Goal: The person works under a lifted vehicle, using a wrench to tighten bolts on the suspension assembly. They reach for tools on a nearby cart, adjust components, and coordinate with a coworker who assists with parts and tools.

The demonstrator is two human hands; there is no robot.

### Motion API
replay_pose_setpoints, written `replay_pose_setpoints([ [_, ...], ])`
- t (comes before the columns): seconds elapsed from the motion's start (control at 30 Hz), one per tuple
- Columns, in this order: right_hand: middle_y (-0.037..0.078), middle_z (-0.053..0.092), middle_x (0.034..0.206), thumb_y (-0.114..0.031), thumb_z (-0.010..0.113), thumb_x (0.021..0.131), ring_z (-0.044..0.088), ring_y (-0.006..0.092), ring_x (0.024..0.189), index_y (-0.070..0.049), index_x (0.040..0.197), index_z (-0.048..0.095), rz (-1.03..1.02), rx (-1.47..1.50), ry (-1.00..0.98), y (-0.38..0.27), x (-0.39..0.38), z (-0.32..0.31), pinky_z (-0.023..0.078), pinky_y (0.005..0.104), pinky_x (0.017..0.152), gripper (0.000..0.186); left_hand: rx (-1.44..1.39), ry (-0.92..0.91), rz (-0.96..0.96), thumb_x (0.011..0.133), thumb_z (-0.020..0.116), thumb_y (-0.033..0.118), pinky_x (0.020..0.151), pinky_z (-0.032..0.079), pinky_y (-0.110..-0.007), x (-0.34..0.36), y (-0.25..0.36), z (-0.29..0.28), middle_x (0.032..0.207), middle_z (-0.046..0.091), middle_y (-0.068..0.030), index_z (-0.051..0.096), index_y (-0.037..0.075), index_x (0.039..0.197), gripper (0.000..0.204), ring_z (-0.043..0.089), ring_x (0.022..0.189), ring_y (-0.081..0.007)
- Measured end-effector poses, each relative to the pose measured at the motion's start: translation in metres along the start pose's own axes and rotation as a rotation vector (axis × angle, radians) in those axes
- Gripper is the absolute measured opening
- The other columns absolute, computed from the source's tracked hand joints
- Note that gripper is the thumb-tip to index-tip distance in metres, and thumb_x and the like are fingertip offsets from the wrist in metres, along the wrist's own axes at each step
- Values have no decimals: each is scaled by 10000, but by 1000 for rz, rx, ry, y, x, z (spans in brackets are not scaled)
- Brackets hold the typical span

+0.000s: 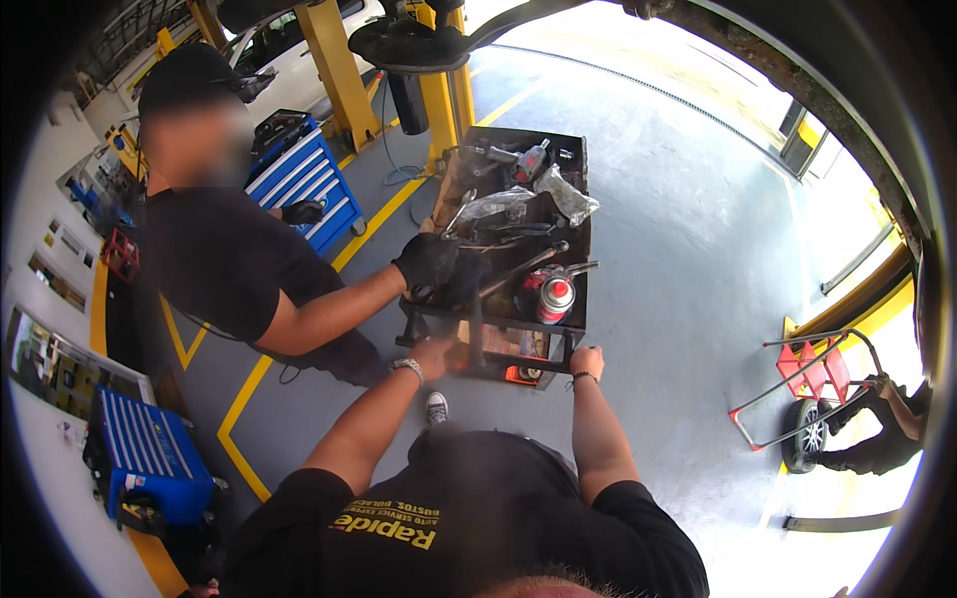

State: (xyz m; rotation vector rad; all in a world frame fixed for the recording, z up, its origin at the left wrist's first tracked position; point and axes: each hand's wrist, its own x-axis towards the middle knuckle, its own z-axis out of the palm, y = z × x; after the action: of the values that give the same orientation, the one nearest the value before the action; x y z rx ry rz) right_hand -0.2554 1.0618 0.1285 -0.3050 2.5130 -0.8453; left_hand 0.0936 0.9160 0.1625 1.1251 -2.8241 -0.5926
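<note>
My right hand (586,360) is closed round the right end of the dark handle (551,366) at the near side of a tool cart (581,219). My left hand (435,356), below a metal-banded wristwatch (408,370), is closed at the handle's left part; its fingers are slightly blurred. On the cart's top tray lie a red and grey power tool (528,162), clear plastic bags (566,194), a long ratchet handle (525,267) and several other metal tools. A red and white spray can (556,297) stands in the near right corner.
At the left a co-worker's black-gloved hand (427,261) is over the cart's edge. Blue tool cabinets (309,184) stand beyond and at the lower left. Yellow lift posts (339,75) rise behind. Far right, another person sits by a wheel (803,436) and a red-shelved frame (812,367).
</note>
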Motion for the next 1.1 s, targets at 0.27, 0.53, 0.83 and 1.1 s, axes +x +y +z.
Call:
replay_pose_setpoints([
  [0.27, 292, 659, 1179, -231, 462, 926, 621, 455, 1132, 35, 1158, 615, -75, -15, 32, 9, 10, 8, 489, 506, 970, 384, -209, -41, -53, 816, 679, 118, 1047, 463, -412, -10, 29, -39, 1292, 644, -147, 657, 106, 1264, 448, 589, 1212, -324],
  [0.53, 273, 656, 1204, -202, 451, 917, 613, 449, 1145, 36, 1156, 625, -137, -30, 43, 23, 25, 19, 487, 495, 968, 379, -149, 81, -33, 852, 667, 192, 1052, 453, -412, -16, 12, -11, 1336, 624, -114, 631, 134, 1309, 462, 571, 1247, -314],
  [0.83, 259, 677, 1168, -207, 461, 911, 637, 423, 1130, -4, 1155, 638, -78, -57, 70, 17, 15, 14, 497, 492, 971, 363, -238, 70, -36, 805, 668, 130, 1114, 413, -437, -26, 30, -34, 1332, 611, -168, 591, 35, 1301, 511, 537, 1298, -320],
  [1.1, 255, 688, 1131, -232, 484, 899, 637, 433, 1107, -16, 1100, 667, -48, -49, 57, 11, 11, 9, 494, 491, 957, 347, -200, 88, -23, 794, 627, 101, 1149, 352, -484, -29, 16, -11, 1459, 515, -124, 527, 49, 1388, 605, 433, 1384, -341],
])
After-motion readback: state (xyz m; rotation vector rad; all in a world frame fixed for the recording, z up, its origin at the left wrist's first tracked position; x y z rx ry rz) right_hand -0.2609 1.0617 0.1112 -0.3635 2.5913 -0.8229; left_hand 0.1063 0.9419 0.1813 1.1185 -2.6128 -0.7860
